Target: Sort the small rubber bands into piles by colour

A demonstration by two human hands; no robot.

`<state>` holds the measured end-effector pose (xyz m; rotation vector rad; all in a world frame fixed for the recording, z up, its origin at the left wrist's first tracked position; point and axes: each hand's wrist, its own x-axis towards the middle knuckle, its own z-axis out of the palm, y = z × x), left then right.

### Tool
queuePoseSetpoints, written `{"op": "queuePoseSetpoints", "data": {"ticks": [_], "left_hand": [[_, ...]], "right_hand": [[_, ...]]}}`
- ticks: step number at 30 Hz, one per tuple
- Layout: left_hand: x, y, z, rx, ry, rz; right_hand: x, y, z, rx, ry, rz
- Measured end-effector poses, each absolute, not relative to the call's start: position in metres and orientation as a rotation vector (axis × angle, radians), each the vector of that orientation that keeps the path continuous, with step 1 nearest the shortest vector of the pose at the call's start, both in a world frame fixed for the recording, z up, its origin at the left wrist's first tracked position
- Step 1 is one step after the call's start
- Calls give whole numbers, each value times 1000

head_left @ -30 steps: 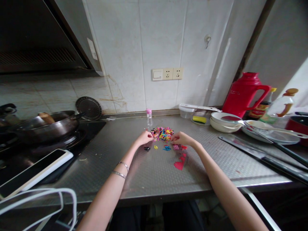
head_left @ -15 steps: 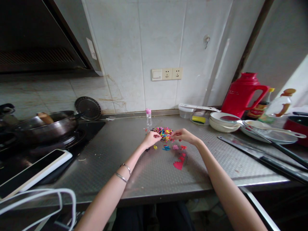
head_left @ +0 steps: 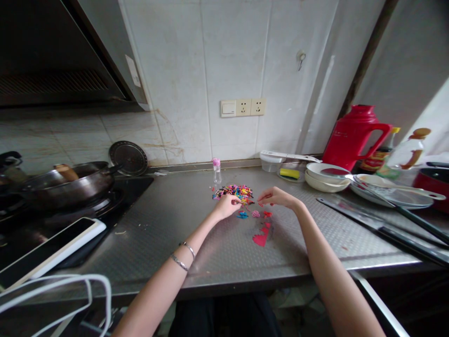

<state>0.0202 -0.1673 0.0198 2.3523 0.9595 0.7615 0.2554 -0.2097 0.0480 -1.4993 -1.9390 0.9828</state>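
Note:
A loose pile of small multicoloured elastic bands (head_left: 234, 190) lies on the steel counter. My left hand (head_left: 227, 206) is at the pile's near edge, thumb and fingers pinched together; what they hold is too small to make out. My right hand (head_left: 278, 196) is just right of the pile, its fingers closed on a small red elastic band (head_left: 260, 204). In front of the pile sit small groups of blue bands (head_left: 242, 215), pink bands (head_left: 256, 214) and red bands (head_left: 267, 214). Nearer to me lies a jagged red cutout (head_left: 261, 236).
A small clear bottle (head_left: 217, 172) with a pink cap stands behind the pile. On the right are bowls (head_left: 326, 180), a red thermos (head_left: 351, 138) and a long dark-handled utensil (head_left: 393, 234). To the left are a pan (head_left: 70, 185) and a white-edged device (head_left: 52, 250).
My left hand has moved right along the pile's near edge, now covering where the yellow bands lay. My right hand has shifted slightly right, away from the pile, which looks more spread out.

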Motion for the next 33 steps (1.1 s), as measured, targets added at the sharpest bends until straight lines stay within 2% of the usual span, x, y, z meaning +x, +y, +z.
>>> {"op": "queuePoseSetpoints", "data": {"ticks": [15, 25, 33], "left_hand": [[40, -181, 21, 2719, 1126, 667], [49, -181, 30, 2706, 1246, 561], [67, -180, 32, 2635, 1390, 439]], "right_hand": [[281, -209, 38, -1679, -2013, 1051], [285, -201, 31, -1696, -1852, 907], [285, -198, 26, -1714, -1861, 915]]}}
